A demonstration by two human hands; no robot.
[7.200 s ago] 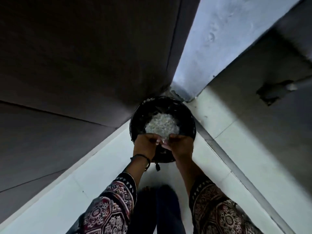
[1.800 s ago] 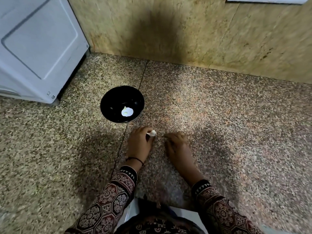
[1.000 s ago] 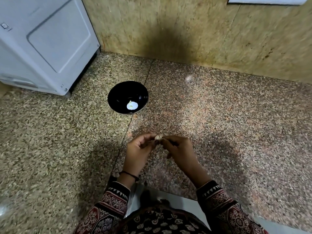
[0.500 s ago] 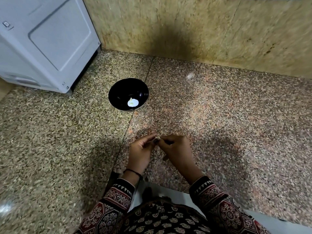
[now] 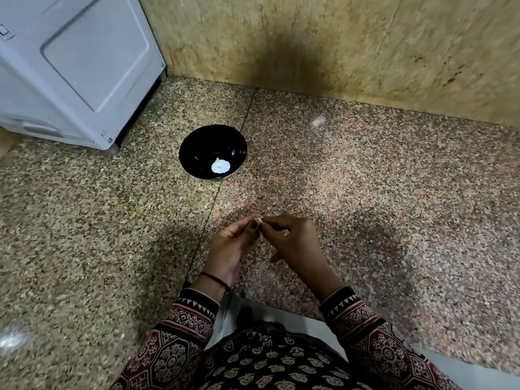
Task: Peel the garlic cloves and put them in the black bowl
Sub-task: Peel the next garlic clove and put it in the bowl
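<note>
Garlic clove (image 5: 260,221), small and pale, is pinched between the fingertips of the left hand (image 5: 231,249) and right hand (image 5: 294,244) above the speckled floor (image 5: 394,192). A peeled clove (image 5: 221,166) lies inside the black bowl (image 5: 201,147) farther ahead.

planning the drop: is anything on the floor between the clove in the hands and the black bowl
Nothing visible does. The left hand and right hand pinch the garlic clove together; only bare floor lies between it and the black bowl, ahead-left, holding one peeled clove.
</note>
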